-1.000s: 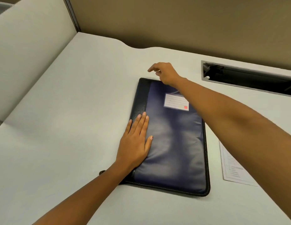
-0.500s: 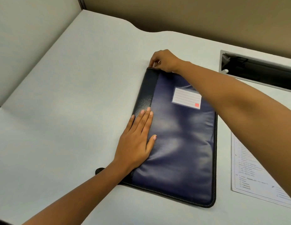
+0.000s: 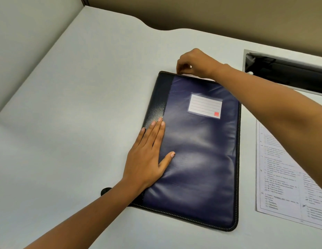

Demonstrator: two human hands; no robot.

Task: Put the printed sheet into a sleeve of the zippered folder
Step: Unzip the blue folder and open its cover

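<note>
A dark blue zippered folder (image 3: 198,159) with a black spine strip and a white label lies closed on the white desk (image 3: 66,123). My left hand (image 3: 147,159) presses flat on the folder's left part, fingers straight. At the folder's far edge my right hand (image 3: 194,62) has its fingertips curled together and pinches something small, apparently the zipper pull, which the fingers hide. A thin light gap shows along that far edge to the right of the fingers. The printed sheet (image 3: 286,180) lies flat on the desk right of the folder, partly under my right forearm.
A dark rectangular cable slot (image 3: 286,72) is cut into the desk at the back right. Partition walls (image 3: 210,13) run behind and to the left. A small black tab (image 3: 105,191) sticks out beside the folder's near left corner.
My right hand came down from above the folder's far left corner onto its far edge and shifted a little to the right along it. My left hand stayed flat on the cover.
</note>
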